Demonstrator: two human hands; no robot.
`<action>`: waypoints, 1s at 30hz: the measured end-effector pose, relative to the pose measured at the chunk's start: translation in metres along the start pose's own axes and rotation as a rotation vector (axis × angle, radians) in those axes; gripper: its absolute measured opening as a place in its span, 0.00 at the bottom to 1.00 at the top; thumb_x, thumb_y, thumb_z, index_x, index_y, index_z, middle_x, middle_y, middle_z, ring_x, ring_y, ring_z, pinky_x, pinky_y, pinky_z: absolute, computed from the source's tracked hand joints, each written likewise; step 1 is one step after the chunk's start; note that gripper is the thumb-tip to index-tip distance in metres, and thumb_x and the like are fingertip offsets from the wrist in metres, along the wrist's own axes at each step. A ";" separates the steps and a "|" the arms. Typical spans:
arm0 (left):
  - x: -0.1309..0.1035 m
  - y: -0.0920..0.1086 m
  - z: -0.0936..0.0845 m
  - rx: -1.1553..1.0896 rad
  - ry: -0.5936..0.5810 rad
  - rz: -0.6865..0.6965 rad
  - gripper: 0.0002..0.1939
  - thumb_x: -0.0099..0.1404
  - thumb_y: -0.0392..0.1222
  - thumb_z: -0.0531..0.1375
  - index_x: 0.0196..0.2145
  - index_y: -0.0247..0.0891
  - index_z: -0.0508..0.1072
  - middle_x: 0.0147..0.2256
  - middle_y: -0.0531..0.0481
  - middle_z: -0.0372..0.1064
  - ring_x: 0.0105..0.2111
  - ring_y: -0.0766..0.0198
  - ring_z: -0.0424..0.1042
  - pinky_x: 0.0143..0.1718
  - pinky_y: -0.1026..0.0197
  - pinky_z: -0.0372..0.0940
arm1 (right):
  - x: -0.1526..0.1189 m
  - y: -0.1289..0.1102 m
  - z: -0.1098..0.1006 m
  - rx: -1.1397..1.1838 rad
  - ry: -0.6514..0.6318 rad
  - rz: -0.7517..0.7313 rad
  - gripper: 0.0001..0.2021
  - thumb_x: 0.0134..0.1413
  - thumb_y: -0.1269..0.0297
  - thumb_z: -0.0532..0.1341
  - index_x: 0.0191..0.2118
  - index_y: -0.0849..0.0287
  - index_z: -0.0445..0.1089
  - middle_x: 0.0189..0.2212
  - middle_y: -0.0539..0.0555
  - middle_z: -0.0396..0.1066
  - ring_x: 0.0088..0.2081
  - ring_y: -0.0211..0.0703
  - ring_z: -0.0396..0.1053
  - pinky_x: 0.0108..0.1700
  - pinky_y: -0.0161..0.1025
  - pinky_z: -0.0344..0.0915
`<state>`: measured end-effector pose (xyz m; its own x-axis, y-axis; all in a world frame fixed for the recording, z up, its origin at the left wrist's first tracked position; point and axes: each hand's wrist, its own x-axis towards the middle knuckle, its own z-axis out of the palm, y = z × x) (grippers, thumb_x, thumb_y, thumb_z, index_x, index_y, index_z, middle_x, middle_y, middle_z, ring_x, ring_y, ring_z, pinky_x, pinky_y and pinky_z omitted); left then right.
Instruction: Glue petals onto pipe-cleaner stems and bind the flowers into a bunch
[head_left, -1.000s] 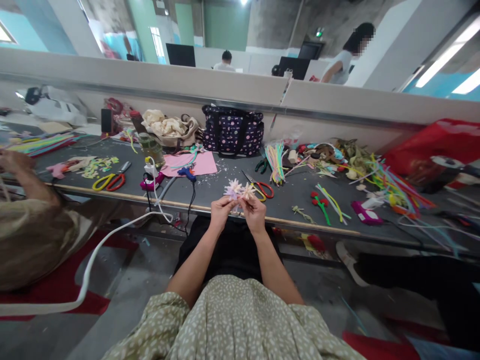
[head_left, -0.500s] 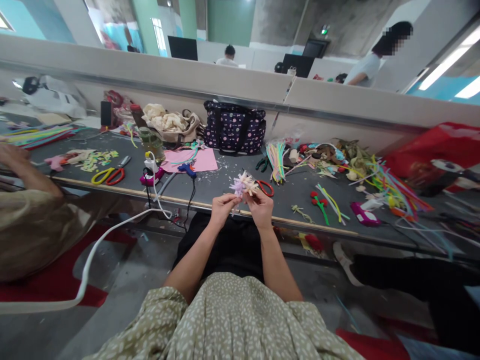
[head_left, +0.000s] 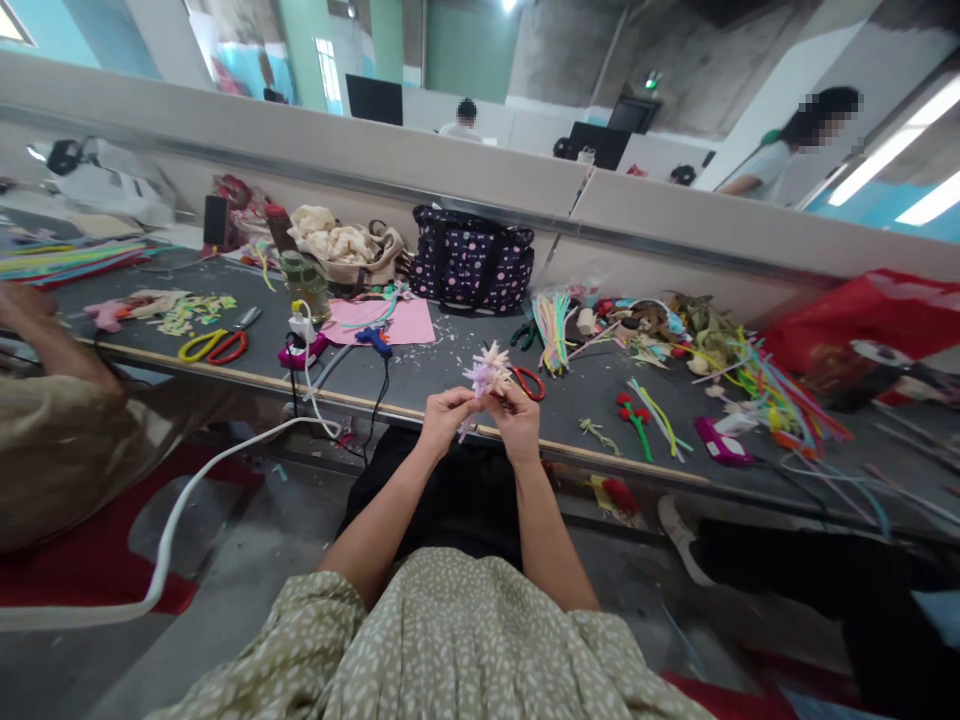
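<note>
A small spiky flower (head_left: 489, 372), pale lilac and cream and looking like pipe cleaner, is held between my hands above the table's front edge. My left hand (head_left: 446, 418) pinches its lower left side, with a lilac end sticking out below the fingers. On the other side my right hand (head_left: 515, 420) closes its fingertips on the cream part. Where exactly the fingers meet the stems is hidden. Just behind my right hand lies a tool with red handles (head_left: 531, 383), partly covered.
A blue glue gun (head_left: 373, 341) rests by pink paper (head_left: 417, 322). Bundled pipe cleaners (head_left: 553, 335) and green-handled pliers (head_left: 523, 334) lie behind my hands. Scissors (head_left: 217, 343) are at left, near a co-worker's arm (head_left: 56, 335). A white cable (head_left: 195, 480) crosses the left side. A patterned bag (head_left: 472, 262) stands behind.
The lilac and cream parts now overlap more closely, and the flower appears turned between my fingers. Both hands stay nearly in place. The camera view has shifted slightly.
</note>
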<state>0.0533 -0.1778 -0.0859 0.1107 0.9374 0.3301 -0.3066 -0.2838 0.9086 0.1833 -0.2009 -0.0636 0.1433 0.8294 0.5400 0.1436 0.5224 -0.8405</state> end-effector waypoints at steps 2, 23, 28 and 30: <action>0.000 0.000 0.001 -0.004 -0.012 -0.017 0.09 0.53 0.45 0.69 0.27 0.36 0.80 0.26 0.50 0.73 0.28 0.65 0.69 0.34 0.63 0.62 | 0.000 0.001 0.001 0.011 -0.002 0.008 0.09 0.51 0.59 0.66 0.30 0.59 0.73 0.28 0.50 0.66 0.32 0.38 0.64 0.36 0.35 0.62; -0.008 -0.005 0.007 -0.095 0.015 -0.164 0.13 0.50 0.47 0.70 0.31 0.35 0.82 0.28 0.45 0.77 0.29 0.60 0.74 0.36 0.59 0.67 | 0.003 0.002 0.009 0.165 0.216 0.060 0.09 0.47 0.59 0.68 0.30 0.61 0.75 0.28 0.50 0.69 0.31 0.37 0.65 0.38 0.37 0.65; -0.009 -0.005 0.009 -0.082 0.005 -0.164 0.12 0.50 0.47 0.70 0.28 0.34 0.81 0.26 0.46 0.77 0.28 0.62 0.72 0.33 0.61 0.66 | 0.005 0.005 0.009 0.220 0.238 0.062 0.08 0.45 0.62 0.69 0.32 0.60 0.76 0.28 0.50 0.69 0.31 0.37 0.66 0.37 0.37 0.65; -0.009 -0.005 0.009 -0.091 0.006 -0.164 0.12 0.50 0.47 0.70 0.28 0.34 0.81 0.26 0.47 0.76 0.27 0.63 0.71 0.31 0.62 0.64 | 0.005 0.005 0.009 0.209 0.236 0.073 0.08 0.46 0.61 0.69 0.32 0.60 0.76 0.29 0.50 0.70 0.31 0.37 0.66 0.37 0.37 0.65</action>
<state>0.0623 -0.1869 -0.0912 0.1605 0.9710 0.1772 -0.3691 -0.1074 0.9231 0.1762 -0.1926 -0.0655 0.3726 0.8101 0.4526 -0.0766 0.5129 -0.8550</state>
